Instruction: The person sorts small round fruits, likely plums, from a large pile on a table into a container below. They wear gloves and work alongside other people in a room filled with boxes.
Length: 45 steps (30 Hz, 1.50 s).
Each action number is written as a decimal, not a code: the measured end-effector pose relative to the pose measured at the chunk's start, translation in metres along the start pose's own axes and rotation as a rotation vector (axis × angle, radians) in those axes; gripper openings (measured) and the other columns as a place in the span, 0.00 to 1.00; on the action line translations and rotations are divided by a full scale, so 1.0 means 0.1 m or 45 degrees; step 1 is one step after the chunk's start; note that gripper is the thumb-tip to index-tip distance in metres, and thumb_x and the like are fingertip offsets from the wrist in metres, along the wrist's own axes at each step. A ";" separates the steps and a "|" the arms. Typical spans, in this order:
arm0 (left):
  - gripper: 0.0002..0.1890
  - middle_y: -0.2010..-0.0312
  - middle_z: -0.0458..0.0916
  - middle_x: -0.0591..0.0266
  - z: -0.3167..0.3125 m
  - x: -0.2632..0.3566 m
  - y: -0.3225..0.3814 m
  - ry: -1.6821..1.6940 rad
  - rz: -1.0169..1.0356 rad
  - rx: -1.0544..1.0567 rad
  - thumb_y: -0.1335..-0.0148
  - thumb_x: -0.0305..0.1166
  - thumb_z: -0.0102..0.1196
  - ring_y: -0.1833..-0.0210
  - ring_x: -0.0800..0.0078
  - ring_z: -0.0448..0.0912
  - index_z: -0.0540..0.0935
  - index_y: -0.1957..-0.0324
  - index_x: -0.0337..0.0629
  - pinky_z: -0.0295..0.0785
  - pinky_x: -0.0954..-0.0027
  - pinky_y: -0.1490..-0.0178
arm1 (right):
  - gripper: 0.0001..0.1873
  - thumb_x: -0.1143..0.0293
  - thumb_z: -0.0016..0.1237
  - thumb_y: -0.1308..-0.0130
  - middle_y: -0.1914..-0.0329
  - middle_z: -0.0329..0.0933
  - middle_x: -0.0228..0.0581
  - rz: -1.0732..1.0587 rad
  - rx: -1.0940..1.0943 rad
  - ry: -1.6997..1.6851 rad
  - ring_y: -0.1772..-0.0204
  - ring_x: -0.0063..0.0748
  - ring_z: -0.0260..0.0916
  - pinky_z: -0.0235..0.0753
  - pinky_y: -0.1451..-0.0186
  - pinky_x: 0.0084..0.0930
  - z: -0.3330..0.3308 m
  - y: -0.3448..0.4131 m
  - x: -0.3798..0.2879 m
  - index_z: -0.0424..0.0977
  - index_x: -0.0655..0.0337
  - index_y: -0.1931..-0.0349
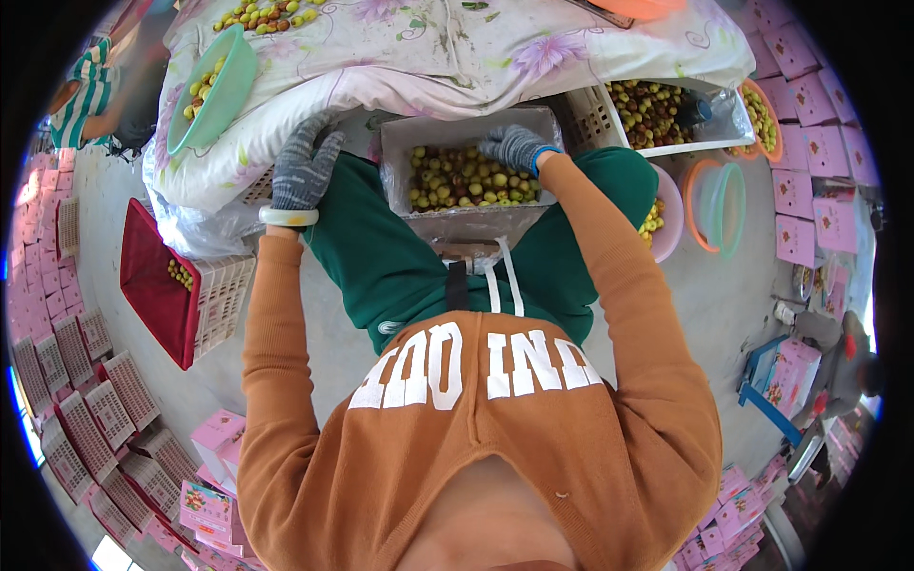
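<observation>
Between the knees stands a box (395, 158) lined with white, partly filled with green and brown jujubes (468, 180). My right hand (515, 147), in a grey knit glove with a blue cuff, reaches over its right side. The fingertips point down at the fruit. Whether they hold a jujube is hidden. My left hand (303, 165), gloved alike, rests by the left knee at the edge of a floral tablecloth (400, 78). Its thumb is apart from the fingers and no object shows in it. A pale bangle (288, 217) circles the left wrist.
A green basin (243, 78) of jujubes leans at the table's left edge. A white crate (714, 146) of darker jujubes stands right, near a pink basin (671, 214). A red-lined crate (223, 296) is at left. Pink boxes (792, 189) are stacked around; two people are nearby.
</observation>
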<state>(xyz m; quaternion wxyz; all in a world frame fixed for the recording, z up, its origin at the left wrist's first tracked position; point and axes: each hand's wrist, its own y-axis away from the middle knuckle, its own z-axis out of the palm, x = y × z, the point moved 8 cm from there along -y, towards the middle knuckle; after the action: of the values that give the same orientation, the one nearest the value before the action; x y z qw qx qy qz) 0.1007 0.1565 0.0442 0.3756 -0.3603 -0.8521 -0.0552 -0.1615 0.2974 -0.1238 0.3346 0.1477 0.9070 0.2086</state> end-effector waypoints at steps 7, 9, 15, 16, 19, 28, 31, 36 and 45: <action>0.18 0.54 0.79 0.51 -0.19 -0.11 0.31 -0.399 0.061 0.038 0.42 0.37 0.57 0.49 0.55 0.76 0.78 0.51 0.41 0.67 0.61 0.42 | 0.38 0.39 0.45 0.42 0.32 0.60 0.46 0.632 -0.422 0.261 0.31 0.47 0.57 0.61 0.34 0.42 1.39 -0.43 1.12 0.65 0.58 0.38; 0.17 0.54 0.79 0.51 -0.21 -0.18 0.33 -0.339 0.052 0.075 0.42 0.36 0.56 0.49 0.55 0.76 0.78 0.52 0.40 0.67 0.61 0.43 | 0.37 0.42 0.45 0.40 0.31 0.58 0.47 0.726 -0.502 0.068 0.31 0.47 0.56 0.58 0.32 0.38 1.62 -0.52 1.16 0.64 0.61 0.38; 0.13 0.56 0.81 0.52 -0.19 -0.31 0.28 -0.247 0.008 0.051 0.38 0.26 0.51 0.50 0.64 0.77 0.78 0.52 0.34 0.67 0.67 0.41 | 0.34 0.50 0.42 0.39 0.27 0.50 0.45 0.490 -0.273 0.116 0.27 0.45 0.50 0.54 0.29 0.42 1.89 -1.07 0.35 0.59 0.52 0.34; 0.13 0.56 0.81 0.52 -0.18 -0.31 0.27 -0.240 -0.005 0.038 0.38 0.26 0.51 0.50 0.64 0.77 0.78 0.52 0.34 0.67 0.67 0.41 | 0.33 0.50 0.44 0.40 0.30 0.54 0.47 0.367 -0.093 0.157 0.29 0.46 0.53 0.56 0.30 0.40 1.78 -1.12 0.13 0.61 0.54 0.35; 0.12 0.56 0.81 0.52 -0.13 -0.25 0.22 -0.232 0.002 0.016 0.38 0.26 0.51 0.50 0.63 0.77 0.78 0.53 0.34 0.67 0.67 0.42 | 0.34 0.54 0.51 0.45 0.32 0.59 0.48 0.069 -0.209 0.180 0.30 0.46 0.55 0.58 0.31 0.39 1.82 -1.10 -0.66 0.64 0.53 0.37; 0.10 0.61 0.81 0.49 -0.16 -0.27 0.24 -0.187 -0.038 0.062 0.41 0.29 0.54 0.55 0.57 0.78 0.80 0.59 0.35 0.70 0.63 0.46 | 0.35 0.53 0.53 0.45 0.27 0.50 0.45 0.028 -0.427 0.300 0.28 0.46 0.51 0.58 0.31 0.39 1.78 -0.68 0.14 0.64 0.56 0.37; 0.09 0.62 0.81 0.50 -0.20 -0.31 0.29 -0.188 -0.066 0.069 0.40 0.30 0.54 0.56 0.56 0.78 0.81 0.60 0.36 0.70 0.62 0.47 | 0.31 0.58 0.50 0.42 0.28 0.51 0.44 0.002 -0.094 0.604 0.28 0.45 0.52 0.59 0.31 0.39 1.77 -0.83 0.83 0.65 0.58 0.38; 0.10 0.63 0.80 0.50 -0.27 -0.16 0.33 -0.350 0.065 0.074 0.42 0.33 0.55 0.57 0.53 0.77 0.81 0.61 0.39 0.69 0.59 0.49 | 0.20 0.69 0.45 0.38 0.36 0.65 0.43 0.245 -0.068 0.602 0.35 0.44 0.63 0.64 0.36 0.38 1.53 -0.71 1.44 0.73 0.59 0.45; 0.18 0.53 0.76 0.53 -0.25 -0.12 0.01 0.123 -0.004 -0.074 0.41 0.24 0.54 0.51 0.63 0.76 0.74 0.48 0.35 0.69 0.66 0.43 | 0.17 0.62 0.49 0.36 0.58 0.78 0.38 -0.267 -0.637 -1.150 0.62 0.32 0.78 0.80 0.61 0.28 -0.72 0.01 -0.41 0.74 0.64 0.52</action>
<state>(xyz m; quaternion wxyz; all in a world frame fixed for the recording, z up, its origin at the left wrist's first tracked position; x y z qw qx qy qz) 0.1219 0.1415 0.0542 0.4056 -0.3666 -0.8316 -0.0977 -0.1794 0.2611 -0.0513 0.7364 0.0470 0.6047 0.2998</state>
